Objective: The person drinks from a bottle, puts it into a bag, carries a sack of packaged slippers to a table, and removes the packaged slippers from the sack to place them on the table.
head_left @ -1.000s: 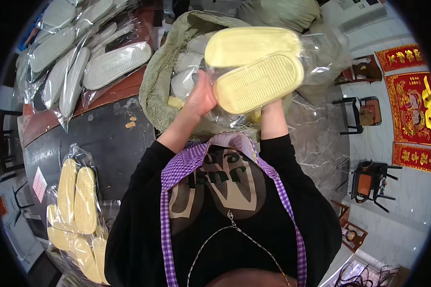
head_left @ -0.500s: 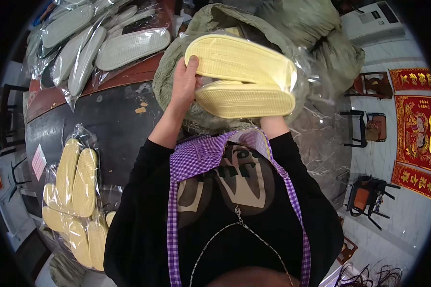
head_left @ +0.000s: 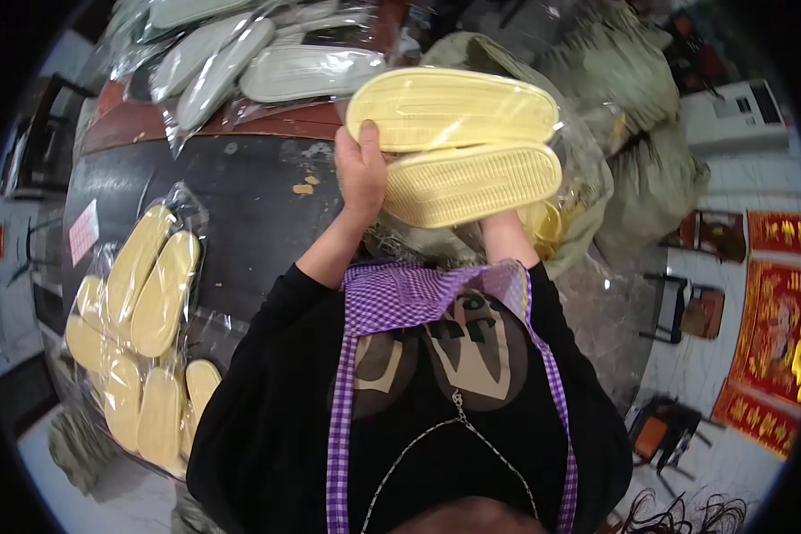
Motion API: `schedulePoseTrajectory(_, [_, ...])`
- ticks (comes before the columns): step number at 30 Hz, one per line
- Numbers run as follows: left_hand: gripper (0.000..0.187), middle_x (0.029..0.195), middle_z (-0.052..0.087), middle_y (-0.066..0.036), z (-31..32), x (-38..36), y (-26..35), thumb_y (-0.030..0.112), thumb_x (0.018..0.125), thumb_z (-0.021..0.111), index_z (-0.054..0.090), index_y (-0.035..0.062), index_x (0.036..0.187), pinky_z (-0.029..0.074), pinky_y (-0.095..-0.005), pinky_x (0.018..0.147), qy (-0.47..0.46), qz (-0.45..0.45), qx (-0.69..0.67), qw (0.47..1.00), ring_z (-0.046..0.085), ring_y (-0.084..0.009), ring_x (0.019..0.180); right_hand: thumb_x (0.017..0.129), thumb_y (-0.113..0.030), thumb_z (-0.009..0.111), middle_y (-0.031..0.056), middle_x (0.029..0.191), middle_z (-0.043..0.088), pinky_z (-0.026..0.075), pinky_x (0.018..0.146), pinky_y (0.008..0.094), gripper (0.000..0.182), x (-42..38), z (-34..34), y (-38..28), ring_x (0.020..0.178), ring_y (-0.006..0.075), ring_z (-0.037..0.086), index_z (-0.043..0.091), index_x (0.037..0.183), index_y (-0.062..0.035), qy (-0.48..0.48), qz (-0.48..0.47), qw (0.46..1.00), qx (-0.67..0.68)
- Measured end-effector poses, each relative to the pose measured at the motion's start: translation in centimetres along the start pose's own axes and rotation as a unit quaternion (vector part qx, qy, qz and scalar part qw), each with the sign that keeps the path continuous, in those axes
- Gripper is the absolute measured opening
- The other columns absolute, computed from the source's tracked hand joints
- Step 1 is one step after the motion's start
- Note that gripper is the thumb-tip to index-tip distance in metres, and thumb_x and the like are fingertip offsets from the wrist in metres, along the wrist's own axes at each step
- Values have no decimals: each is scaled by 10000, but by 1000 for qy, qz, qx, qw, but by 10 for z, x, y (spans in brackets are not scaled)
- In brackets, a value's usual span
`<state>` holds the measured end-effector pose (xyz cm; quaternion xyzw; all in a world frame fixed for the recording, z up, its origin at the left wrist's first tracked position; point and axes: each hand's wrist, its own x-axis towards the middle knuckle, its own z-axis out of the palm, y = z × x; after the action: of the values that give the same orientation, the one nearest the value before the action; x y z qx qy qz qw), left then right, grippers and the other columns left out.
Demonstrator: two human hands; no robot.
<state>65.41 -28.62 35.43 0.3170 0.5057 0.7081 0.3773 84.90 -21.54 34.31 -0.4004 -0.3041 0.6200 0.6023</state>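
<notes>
A pair of pale yellow slippers [head_left: 458,111] in a clear plastic bag is held up in front of me, ribbed soles towards me, one above the other. My left hand [head_left: 362,173] grips their left end, thumb pressed on the upper sole near its lower edge. My right hand [head_left: 500,224] reaches up behind the lower slipper, so its fingers are hidden. Below and behind the slippers is a large grey-green sack [head_left: 587,209], with more yellow footwear [head_left: 543,227] showing in its opening.
On the dark table [head_left: 258,196] at left lie bagged yellow slippers [head_left: 165,294] in a pile and a pink-and-white paper [head_left: 84,232]. Bagged white slippers [head_left: 311,73] are heaped at the back. Full sacks [head_left: 636,133] stand at the back right, chairs [head_left: 667,440] on the right.
The view has swung, so the table and piles shift across it. The held slippers have turned more level, and the yellow footwear in the sack has come into sight.
</notes>
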Motion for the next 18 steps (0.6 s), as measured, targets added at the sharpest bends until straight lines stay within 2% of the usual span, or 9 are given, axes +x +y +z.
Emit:
schedulePoseTrajectory(2, [222,806,530,-46,-5,7,3,218,912,464,475,-3,922,418,-244,587,42,-9,21,999,480,-91,681,908,-234,391,123,1028,592,506,757,330,329,-8,5,0,883,238,590,532,1110,-16,-18,16,999,-21])
schedulePoseTrajectory(3, [190,743,492,-24,-17,13,-9,208,900,476,469,20,873,398,-242,560,46,16,87,995,447,-87,638,908,-235,391,124,1029,592,506,758,330,330,-20,2,-3,884,238,590,531,1111,-16,-22,27,999,-36])
schedulePoseTrajectory(4, [197,777,516,-47,-23,15,-5,189,878,526,473,-1,881,420,-261,600,54,-42,14,998,445,-94,692,908,-236,391,124,1030,592,506,759,330,331,-26,6,-3,886,238,590,531,1111,-16,-33,40,998,-41])
schedulePoseTrajectory(6, [204,743,496,-9,-37,23,-8,218,902,487,471,16,879,410,-255,550,56,4,-62,996,462,-84,657,909,-237,391,124,1033,591,506,761,330,332,-34,15,-1,889,239,589,531,1113,-16,-51,63,996,-40])
schedulePoseTrajectory(7, [225,791,520,-21,-50,26,-16,244,915,457,483,21,914,419,-252,557,31,-85,-118,989,489,-93,668,909,-238,390,124,1034,591,505,762,330,333,-38,19,2,890,239,589,530,1113,-15,-56,76,995,-39])
schedulePoseTrajectory(12, [299,986,574,-85,-74,2,-8,238,915,433,489,-12,1069,458,-273,717,94,-129,-294,942,573,-162,839,910,-243,389,125,1041,590,504,767,331,338,-20,84,27,898,240,587,529,1117,-15,-134,138,981,-3])
schedulePoseTrajectory(14, [368,1071,558,-138,-80,-21,9,251,917,362,468,-34,1124,478,-336,813,101,-61,-57,991,574,-216,959,911,-244,389,125,1044,590,504,769,331,339,-19,111,39,901,240,587,529,1118,-15,-163,167,972,22])
schedulePoseTrajectory(15, [394,1086,553,-148,-80,-24,18,258,914,345,461,-40,1142,479,-350,835,95,-135,-287,944,568,-223,985,911,-245,389,125,1045,589,504,770,331,340,-22,125,42,903,240,587,528,1119,-15,-170,179,969,31])
schedulePoseTrajectory(18, [432,1080,566,-163,-98,-11,14,257,889,333,471,-64,1144,499,-348,809,144,-146,-362,909,593,-247,944,908,-222,410,129,1059,583,490,799,330,319,-54,175,30,941,230,573,530,1109,-6,-136,221,965,42])
